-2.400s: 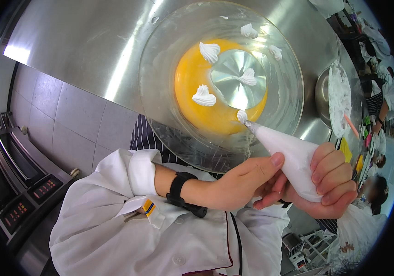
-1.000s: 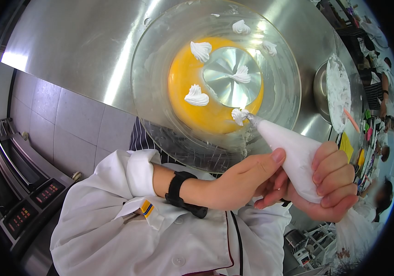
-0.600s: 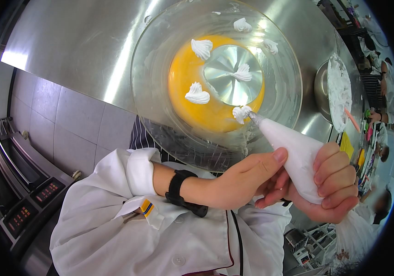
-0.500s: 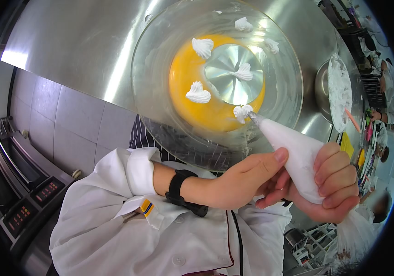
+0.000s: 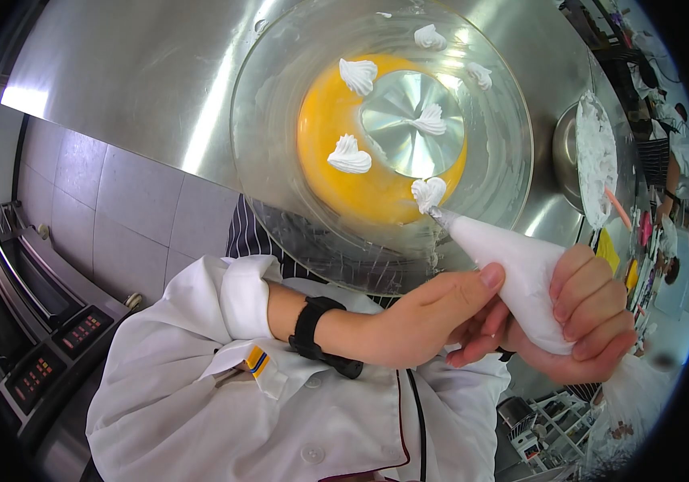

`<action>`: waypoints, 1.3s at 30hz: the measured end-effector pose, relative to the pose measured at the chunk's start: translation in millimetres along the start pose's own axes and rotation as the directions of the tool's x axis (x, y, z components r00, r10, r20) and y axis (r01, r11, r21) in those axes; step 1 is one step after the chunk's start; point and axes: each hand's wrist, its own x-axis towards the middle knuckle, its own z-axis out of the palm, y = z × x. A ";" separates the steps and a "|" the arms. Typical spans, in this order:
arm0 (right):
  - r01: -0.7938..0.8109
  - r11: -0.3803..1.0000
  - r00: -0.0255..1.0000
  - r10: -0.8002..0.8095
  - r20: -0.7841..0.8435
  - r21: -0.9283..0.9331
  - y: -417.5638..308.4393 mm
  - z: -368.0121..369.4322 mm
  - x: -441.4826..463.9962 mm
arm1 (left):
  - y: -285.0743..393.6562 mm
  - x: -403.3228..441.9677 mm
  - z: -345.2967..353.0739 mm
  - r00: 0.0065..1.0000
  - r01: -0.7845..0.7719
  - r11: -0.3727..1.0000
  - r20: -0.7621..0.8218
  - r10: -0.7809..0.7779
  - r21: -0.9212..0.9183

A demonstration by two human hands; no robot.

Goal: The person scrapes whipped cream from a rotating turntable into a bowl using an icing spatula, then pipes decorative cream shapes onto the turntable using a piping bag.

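A white piping bag (image 5: 509, 253) with a metal tip (image 5: 439, 215) slants down to the left. My right hand (image 5: 589, 317) is wrapped round its full upper part. Lower down, my left hand (image 5: 449, 313) is closed against the bag, thumb on its side and fingers curled below. The tip touches the lower point of a ridged white cream heart (image 5: 429, 191). That heart lies on a clear round turntable (image 5: 276, 197) with a yellow ring (image 5: 320, 181) and shiny metal centre. Several other white cream shapes (image 5: 349, 154) are spread over it.
A metal bowl of white cream (image 5: 593, 161) with an orange-handled tool (image 5: 617, 207) stands to the right on the steel table (image 5: 135, 80). A machine with red displays (image 5: 63, 345) is at left. Other people (image 5: 686, 153) are at far right.
The cream under the tip has grown into a two-lobed heart. The tip has moved down and left to its point. My hands keep the same grip; the view has shifted slightly.
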 end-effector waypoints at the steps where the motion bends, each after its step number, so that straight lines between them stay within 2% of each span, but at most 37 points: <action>1: -0.026 0.999 1.000 0.025 0.012 0.032 -0.6 -0.2 1.0 | -0.8 -0.7 -0.4 1.000 0.000 1.000 0.000 0.000 -0.002; 2: -0.025 0.999 1.000 0.025 0.012 0.031 -2.2 -0.1 1.9 | -0.9 -1.6 -0.9 1.000 0.012 1.000 0.028 -0.013 0.021; 4: -0.135 0.983 0.988 0.143 -0.063 0.126 -6.9 0.1 2.9 | -0.1 -2.9 -0.9 0.998 0.024 0.999 0.055 -0.026 0.043; 7: -0.141 0.967 0.982 0.164 -0.095 0.210 -11.2 -3.7 6.1 | 2.6 -0.7 -1.4 0.988 0.087 0.992 0.119 -0.098 0.096; 9: -0.111 0.964 0.983 0.142 -0.116 0.240 -15.8 -9.5 7.6 | 1.6 2.3 -5.5 0.973 -0.006 0.980 0.227 -0.039 0.197; 10: -0.087 0.959 0.982 0.128 -0.137 0.269 -17.6 -11.8 8.7 | 0.9 2.6 -5.4 0.972 -0.005 0.979 0.230 -0.043 0.203; 12: -0.058 0.963 0.983 0.101 -0.154 0.264 -19.6 -15.4 11.3 | 0.1 1.3 -5.4 0.996 0.025 0.976 -0.094 -0.005 0.214; 13: -0.039 0.965 0.982 0.086 -0.169 0.260 -20.7 -17.0 12.2 | 3.0 -2.0 -8.6 0.999 0.009 0.984 -0.044 -0.001 0.179; 17: -0.028 0.956 0.971 0.095 -0.219 0.292 -23.5 -20.8 13.4 | 9.0 -20.6 -10.1 0.997 0.009 0.967 -0.073 0.010 0.254; 19: -0.010 0.966 0.968 0.074 -0.240 0.260 -22.1 -20.8 12.7 | 10.3 -26.6 -13.4 0.992 0.037 0.954 0.108 -0.073 0.298; 20: -0.006 0.965 0.966 0.073 -0.248 0.261 -21.7 -21.0 12.1 | 9.9 -26.6 -11.8 0.991 0.045 0.952 0.104 -0.080 0.301; 22: -0.018 0.966 0.973 0.076 -0.216 0.256 -21.3 -20.9 11.2 | 9.7 -23.3 -7.2 0.962 0.178 0.936 0.147 -0.231 0.305; 25: 0.028 0.987 0.979 0.005 -0.205 0.157 -21.8 -22.2 8.9 | 13.2 -12.5 -8.7 0.978 0.137 0.953 0.118 -0.174 0.269; 28: 0.036 0.985 0.980 -0.001 -0.200 0.169 -22.5 -23.2 7.1 | 12.3 -9.4 -11.0 0.982 0.108 0.967 0.127 -0.140 0.231; 34: 0.021 0.986 0.982 0.011 -0.191 0.165 -18.1 -20.7 6.4 | 11.6 -10.6 -15.3 0.998 0.043 0.946 0.020 -0.052 0.322; 39: 0.027 0.986 0.981 0.006 -0.193 0.167 -15.7 -15.6 8.9 | 11.2 -14.6 -16.5 0.998 0.051 0.975 0.026 -0.058 0.218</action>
